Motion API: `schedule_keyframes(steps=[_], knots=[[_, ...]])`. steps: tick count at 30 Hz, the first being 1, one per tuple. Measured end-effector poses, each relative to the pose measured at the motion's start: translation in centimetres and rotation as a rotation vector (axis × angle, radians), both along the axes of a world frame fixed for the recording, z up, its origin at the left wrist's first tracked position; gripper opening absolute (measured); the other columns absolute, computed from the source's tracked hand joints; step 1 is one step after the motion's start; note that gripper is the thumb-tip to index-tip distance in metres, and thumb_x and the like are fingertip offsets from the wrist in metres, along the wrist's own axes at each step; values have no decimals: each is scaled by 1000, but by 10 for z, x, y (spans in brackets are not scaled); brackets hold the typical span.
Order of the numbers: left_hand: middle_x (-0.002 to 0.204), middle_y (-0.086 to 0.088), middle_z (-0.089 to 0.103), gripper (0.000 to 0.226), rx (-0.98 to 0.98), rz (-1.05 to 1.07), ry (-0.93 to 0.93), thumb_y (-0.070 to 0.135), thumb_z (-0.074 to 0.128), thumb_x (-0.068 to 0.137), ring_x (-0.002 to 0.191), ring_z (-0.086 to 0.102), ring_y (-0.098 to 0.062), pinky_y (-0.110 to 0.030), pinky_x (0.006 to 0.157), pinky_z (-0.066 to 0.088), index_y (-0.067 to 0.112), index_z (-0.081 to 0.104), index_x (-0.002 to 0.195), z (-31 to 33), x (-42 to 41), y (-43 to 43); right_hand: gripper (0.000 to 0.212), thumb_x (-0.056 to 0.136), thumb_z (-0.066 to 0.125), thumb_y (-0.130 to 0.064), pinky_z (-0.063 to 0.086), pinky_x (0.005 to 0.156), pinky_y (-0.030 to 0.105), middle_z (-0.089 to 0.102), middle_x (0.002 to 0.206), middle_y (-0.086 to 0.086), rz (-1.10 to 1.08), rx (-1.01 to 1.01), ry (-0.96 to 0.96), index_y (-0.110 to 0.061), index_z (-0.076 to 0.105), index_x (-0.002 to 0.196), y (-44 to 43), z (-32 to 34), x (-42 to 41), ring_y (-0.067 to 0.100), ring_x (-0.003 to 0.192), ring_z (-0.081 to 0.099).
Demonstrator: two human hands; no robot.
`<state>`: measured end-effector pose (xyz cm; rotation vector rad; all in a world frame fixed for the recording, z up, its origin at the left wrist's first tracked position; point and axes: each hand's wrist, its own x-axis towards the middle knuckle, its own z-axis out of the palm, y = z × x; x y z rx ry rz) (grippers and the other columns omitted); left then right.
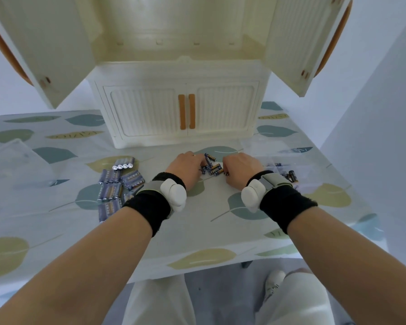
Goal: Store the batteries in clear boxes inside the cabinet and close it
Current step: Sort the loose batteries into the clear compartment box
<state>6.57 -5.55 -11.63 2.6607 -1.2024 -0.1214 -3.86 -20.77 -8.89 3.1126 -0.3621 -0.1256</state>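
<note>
A small heap of loose blue batteries [212, 165] lies on the table in front of the cream cabinet [185, 109]. My left hand [188, 168] and my right hand [240, 168] rest on either side of the heap, fingers curled onto the batteries. Several shrink-wrapped battery packs [114, 185] are piled to the left. A clear box [288, 174] at the right holds a few batteries. The cabinet's upper compartment [174, 38] stands open, both its doors swung wide; the lower doors are closed.
A leaf-patterned cloth [197, 231] covers the table. Another clear box [12, 158] sits at the far left, and a clear lid or box [265, 144] lies right of the cabinet. A white wall [380, 113] rises at the right. My legs show below the table's front edge.
</note>
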Motion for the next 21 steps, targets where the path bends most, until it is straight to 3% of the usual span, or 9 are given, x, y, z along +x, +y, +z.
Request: schedule_keyframes(steps=[3, 7, 12, 21], knots=[[114, -12, 60, 26, 25, -24, 9, 19, 58, 95, 106, 58, -33, -40, 91, 47, 17, 56, 120, 1, 2, 2, 7, 85, 55, -15, 40, 65, 32, 63, 97, 8, 12, 11, 0, -16, 53, 92, 1, 1, 2, 26, 81, 52], [116, -16, 59, 25, 2, 71, 2, 7, 53, 96, 102, 61, -36, -44, 89, 50, 5, 50, 120, 1, -1, 2, 18, 85, 58, -18, 47, 69, 33, 64, 100, 8, 0, 45, 5, -14, 60, 102, -1, 2, 2, 29, 91, 60], [121, -20, 46, 32, -84, 196, 36, -1, 46, 95, 98, 63, -40, -46, 87, 54, 1, 46, 127, 5, 0, -3, 21, 83, 59, -20, 51, 73, 33, 66, 102, 8, -26, 73, -3, -14, 63, 103, -3, 0, 2, 29, 94, 62], [116, -18, 47, 28, -107, 302, 83, 10, 50, 94, 100, 58, -39, -41, 85, 51, 6, 48, 121, -2, -5, -26, 18, 82, 61, -22, 48, 69, 32, 65, 101, 6, -37, 107, -28, -16, 63, 100, -7, -2, 1, 26, 92, 61]])
